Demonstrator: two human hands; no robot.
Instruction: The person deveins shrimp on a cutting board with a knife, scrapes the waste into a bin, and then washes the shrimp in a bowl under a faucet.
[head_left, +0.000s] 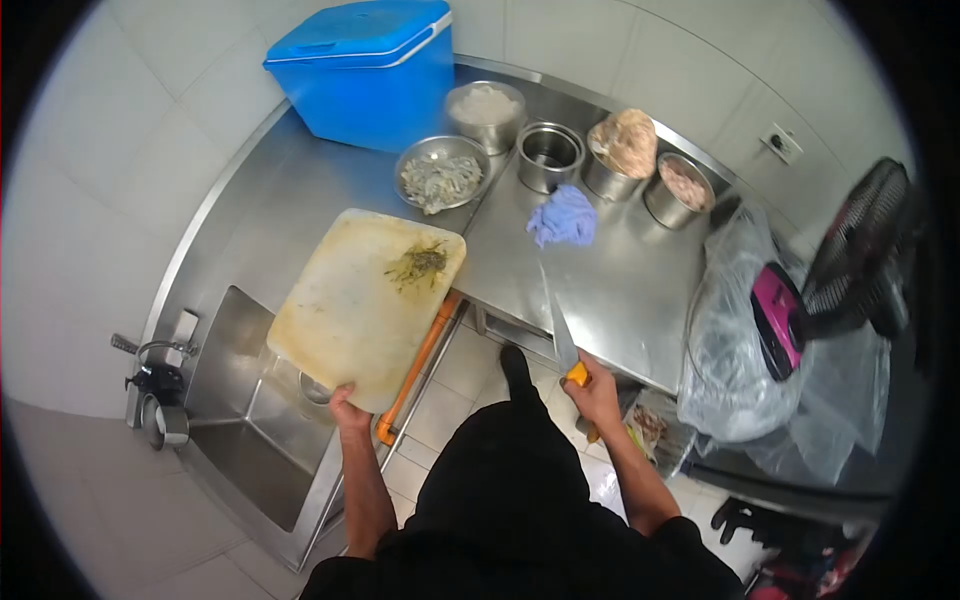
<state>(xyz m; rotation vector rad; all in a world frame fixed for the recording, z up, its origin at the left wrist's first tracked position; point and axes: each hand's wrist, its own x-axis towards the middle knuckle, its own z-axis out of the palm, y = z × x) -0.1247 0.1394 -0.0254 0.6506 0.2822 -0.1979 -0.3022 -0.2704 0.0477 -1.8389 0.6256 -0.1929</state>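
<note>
My left hand (349,408) grips the near edge of a stained, whitish cutting board (350,300), which lies partly over the sink's edge. Dark green scraps (420,264) stick to the board near its far right corner. In my right hand (594,388) is a knife (563,335) with a yellow handle, its blade pointing away from me over the counter's front edge. Beyond the blade tip a crumpled blue-purple cloth (564,215) rests on the steel counter (630,280).
A blue cooler (370,75) stands at the back left. Metal bowls and pots, such as one with greyish food (441,178) and an empty-looking pot (550,156), line the back. The sink (260,430) is at left; a fan (860,240) and plastic bags (740,340) are at right.
</note>
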